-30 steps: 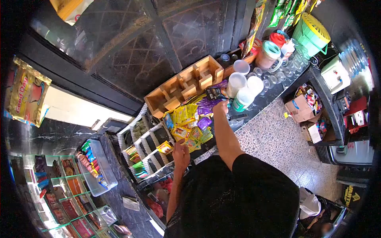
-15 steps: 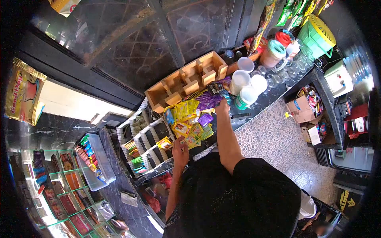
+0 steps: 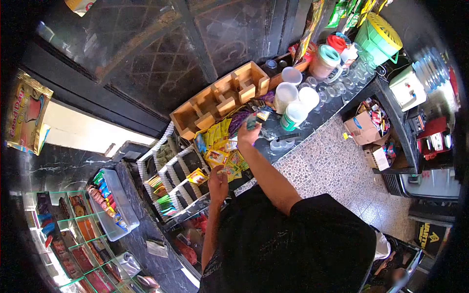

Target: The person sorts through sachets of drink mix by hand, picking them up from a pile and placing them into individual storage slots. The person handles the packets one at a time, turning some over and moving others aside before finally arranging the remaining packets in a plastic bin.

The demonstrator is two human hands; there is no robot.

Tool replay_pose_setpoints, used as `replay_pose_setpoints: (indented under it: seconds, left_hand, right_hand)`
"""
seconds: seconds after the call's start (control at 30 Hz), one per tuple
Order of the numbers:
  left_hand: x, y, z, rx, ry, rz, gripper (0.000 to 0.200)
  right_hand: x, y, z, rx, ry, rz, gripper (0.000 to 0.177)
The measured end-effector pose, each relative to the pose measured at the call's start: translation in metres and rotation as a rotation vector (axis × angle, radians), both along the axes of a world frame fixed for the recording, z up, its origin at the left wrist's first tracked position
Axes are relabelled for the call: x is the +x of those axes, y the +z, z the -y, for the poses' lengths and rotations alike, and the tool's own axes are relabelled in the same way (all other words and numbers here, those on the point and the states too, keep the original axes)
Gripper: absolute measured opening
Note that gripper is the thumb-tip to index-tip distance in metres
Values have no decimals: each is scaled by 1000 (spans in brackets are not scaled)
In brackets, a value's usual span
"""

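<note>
Sachets at right hand, left hand near counter edge

Both hands reach forward, fingers apparently curled.

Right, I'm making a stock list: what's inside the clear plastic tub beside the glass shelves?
The clear plastic tub holds small packets in red, blue, green and other colors. Whatever lies beneath the top ones is covered.
</note>
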State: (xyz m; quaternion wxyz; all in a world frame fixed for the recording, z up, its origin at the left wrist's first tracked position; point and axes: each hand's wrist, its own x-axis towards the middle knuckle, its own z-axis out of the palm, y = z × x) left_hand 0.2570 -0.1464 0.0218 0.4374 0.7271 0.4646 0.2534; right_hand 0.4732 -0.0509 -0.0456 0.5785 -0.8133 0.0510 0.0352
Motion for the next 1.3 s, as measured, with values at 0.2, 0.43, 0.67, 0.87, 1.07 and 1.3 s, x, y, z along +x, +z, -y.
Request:
replay_pose_setpoints:
  seconds: [0.2, 0.43, 0.67, 0.87, 1.07, 1.3]
  left_hand:
    - [-7, 7, 0, 81, -6, 15, 31]
    - [-15, -4, -7, -1, 8, 66, 31]
    - [-11, -1, -8, -51, 46, 83, 33]
    - [-11, -11, -10, -79, 28, 113, 34]
    - [-5, 11, -8, -98, 29, 158, 26]
    - [7, 28, -32, -741, 93, 739, 40]
  right_hand:
    - [-23, 38, 14, 101, 220, 209, 36]
    - [-25, 66, 37, 199, 405, 183, 32]
    - [17, 49, 46, 562, 395, -217, 44]
    - [45, 80, 58, 731, 292, -730, 34]
    - [48, 93, 59, 1075, 683, -911, 30]
    - [19, 90, 58, 976, 913, -1156, 29]
